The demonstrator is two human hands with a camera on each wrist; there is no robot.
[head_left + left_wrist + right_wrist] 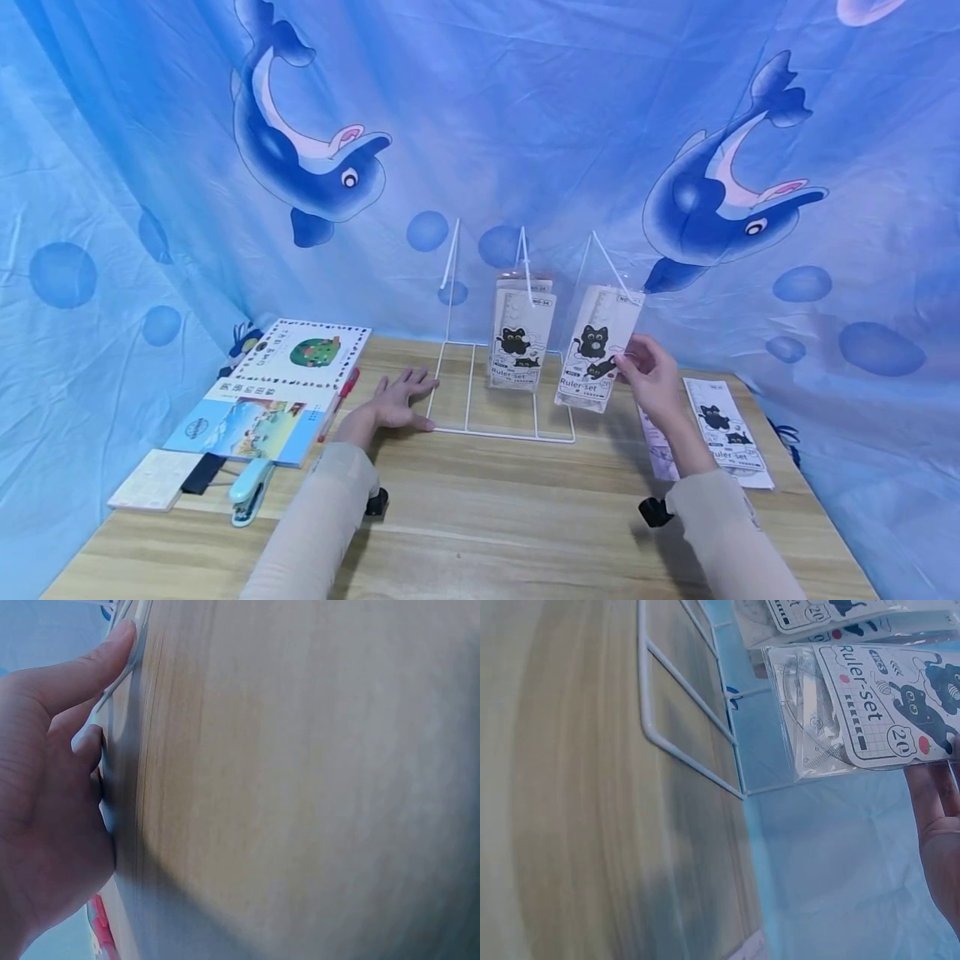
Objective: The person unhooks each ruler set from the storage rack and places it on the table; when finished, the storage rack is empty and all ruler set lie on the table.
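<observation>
A white wire rack with several hooks stands at the back of the table. My left hand rests beside its left base with fingers spread; in the left wrist view the thumb touches the white wire. Between thumb and fingers, my right hand pinches the right edge of a ruler set packet, white with black cats. This packet tilts at the right hook's tip; whether the hook passes through its hole I cannot tell. On the middle hook hang more ruler set packets, one behind another.
Another ruler set packet lies at the right, beside a pinkish packet partly behind the right forearm. At the left are books, a red pen, a teal stapler and a black item. A blue dolphin curtain hangs behind.
</observation>
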